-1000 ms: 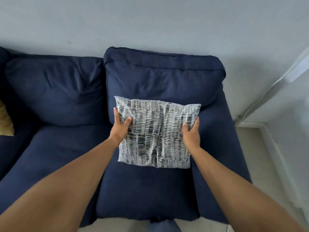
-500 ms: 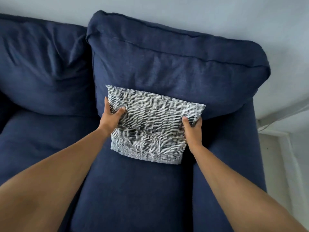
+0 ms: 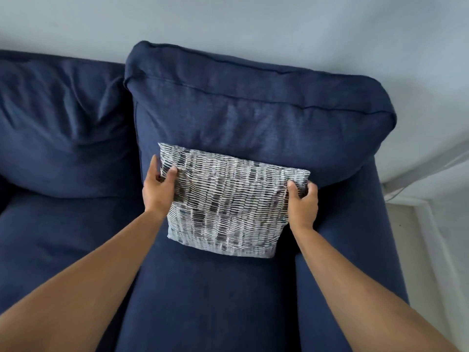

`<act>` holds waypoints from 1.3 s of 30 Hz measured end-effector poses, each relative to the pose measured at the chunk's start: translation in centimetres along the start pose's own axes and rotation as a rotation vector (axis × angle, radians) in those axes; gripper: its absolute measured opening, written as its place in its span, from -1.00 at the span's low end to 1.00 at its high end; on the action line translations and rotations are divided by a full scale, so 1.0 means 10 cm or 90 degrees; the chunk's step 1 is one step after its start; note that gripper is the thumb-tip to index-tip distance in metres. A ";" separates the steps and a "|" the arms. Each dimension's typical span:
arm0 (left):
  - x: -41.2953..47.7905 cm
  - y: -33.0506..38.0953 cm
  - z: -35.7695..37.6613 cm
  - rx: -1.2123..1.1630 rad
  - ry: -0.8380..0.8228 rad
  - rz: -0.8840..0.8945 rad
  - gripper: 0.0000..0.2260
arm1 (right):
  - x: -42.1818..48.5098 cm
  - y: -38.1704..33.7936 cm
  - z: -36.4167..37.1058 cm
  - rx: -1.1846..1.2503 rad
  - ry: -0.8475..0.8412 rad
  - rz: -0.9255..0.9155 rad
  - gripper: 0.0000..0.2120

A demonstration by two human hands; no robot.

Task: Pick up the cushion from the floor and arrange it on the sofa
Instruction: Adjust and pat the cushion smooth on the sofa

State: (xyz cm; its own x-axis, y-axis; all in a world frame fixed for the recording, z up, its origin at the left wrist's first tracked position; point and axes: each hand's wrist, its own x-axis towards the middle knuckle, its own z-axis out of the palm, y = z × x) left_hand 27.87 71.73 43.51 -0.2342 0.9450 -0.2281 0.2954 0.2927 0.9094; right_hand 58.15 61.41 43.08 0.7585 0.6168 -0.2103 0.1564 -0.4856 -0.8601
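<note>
both hands [image 3: 303, 204] gripping patterned cushion [image 3: 228, 207], propped against sofa [image 3: 253, 118] backrest

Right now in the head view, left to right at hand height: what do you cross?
left back cushion → left hand → patterned cushion → right hand → sofa armrest → floor

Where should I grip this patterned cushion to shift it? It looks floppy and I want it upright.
Grip the cushion by its two upper corners from the sides, as the left hand and right hand do; it leans on the back cushion.
</note>
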 end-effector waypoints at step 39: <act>0.60 -0.53 0.38 0.586 0.055 0.359 -0.43 | 0.45 0.47 0.59 -0.599 0.099 -0.511 -0.41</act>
State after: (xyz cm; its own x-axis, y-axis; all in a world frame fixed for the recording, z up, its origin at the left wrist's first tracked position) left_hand 28.45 76.45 35.97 0.0996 0.9750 0.1986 0.9546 -0.1499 0.2574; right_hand 58.52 65.54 35.34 0.2957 0.8958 0.3319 0.9531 -0.3000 -0.0396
